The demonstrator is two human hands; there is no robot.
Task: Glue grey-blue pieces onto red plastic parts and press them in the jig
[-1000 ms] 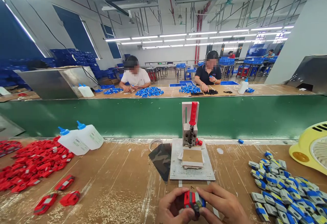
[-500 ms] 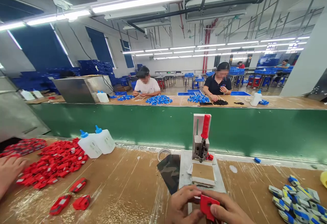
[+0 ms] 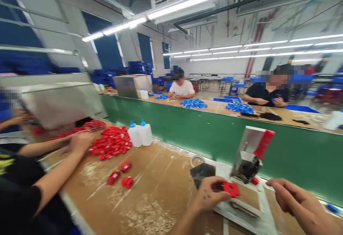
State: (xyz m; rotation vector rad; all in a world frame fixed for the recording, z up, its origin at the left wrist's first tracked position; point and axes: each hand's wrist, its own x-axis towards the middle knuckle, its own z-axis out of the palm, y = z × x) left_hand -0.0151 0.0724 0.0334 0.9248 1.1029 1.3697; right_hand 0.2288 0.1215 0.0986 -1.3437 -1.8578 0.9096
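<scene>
My left hand [image 3: 211, 194] pinches a red plastic piece [image 3: 232, 189] with a dark hole in it, above the front of a small bench press. This press [image 3: 246, 163] has a red lever handle [image 3: 264, 144] and a brown-topped block [image 3: 248, 201] on its pale base. To the right of the press, my right hand [image 3: 300, 202] is apart from the red piece, its fingers pointing left and slightly parted, with nothing visible in it. A smaller red bit [image 3: 254, 180] sits under the press head. Three loose red pieces [image 3: 127, 182] lie on the table to the left.
A heap of red pieces [image 3: 111, 142] lies near two white bottles [image 3: 139, 135] with blue caps. At left, a co-worker's arm [image 3: 63, 167] reaches over the table. A tape roll [image 3: 197, 160] lies beside the press. Beyond the green divider [image 3: 171, 131], two people sit near blue piles [image 3: 193, 103].
My right hand has let go of the red piece and moved right; the left hand keeps it. The view has swung left, bringing a co-worker's arms into sight.
</scene>
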